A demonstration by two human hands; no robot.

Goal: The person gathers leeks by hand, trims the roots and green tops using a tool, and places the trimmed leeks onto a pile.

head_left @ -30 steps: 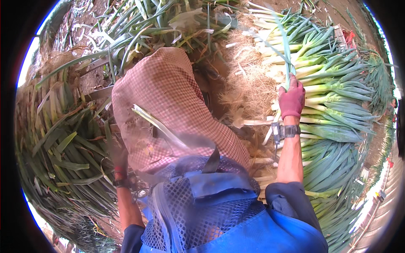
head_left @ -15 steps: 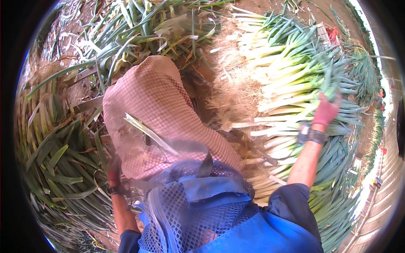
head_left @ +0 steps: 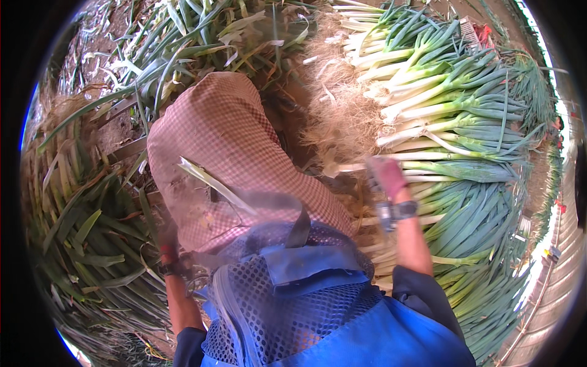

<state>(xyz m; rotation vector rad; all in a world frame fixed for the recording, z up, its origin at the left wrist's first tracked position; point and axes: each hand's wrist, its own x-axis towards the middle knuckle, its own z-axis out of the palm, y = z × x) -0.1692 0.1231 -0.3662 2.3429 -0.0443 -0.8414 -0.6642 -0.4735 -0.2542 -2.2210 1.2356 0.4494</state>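
My right hand [head_left: 387, 175], in a pinkish glove with a dark wristband, is over the white root ends of the leeks [head_left: 422, 113] laid side by side on my right. One leek's white end sticks out just left of its fingers, which are blurred and partly hidden, so their grip is unclear. My left hand [head_left: 167, 240] hangs low beside the checked cloth over my legs, near the darker leek pile [head_left: 92, 244]. It is gloved, dark and smeared, and its fingers cannot be made out. A cut piece of pale leek stalk [head_left: 217, 186] lies on the checked cloth [head_left: 211, 122].
Tangled roots [head_left: 339, 101] fringe the leek row's left side. A heap of loose leaves [head_left: 189, 49] lies ahead. Untrimmed leeks fill the left. A blue mesh bag [head_left: 281, 293] covers my lap. A red item [head_left: 483, 33] lies beyond the row.
My right hand has moved left from the green leaves to the white root ends of the row. A leek now lies slanted across the row's middle. My left hand stays about where it was.
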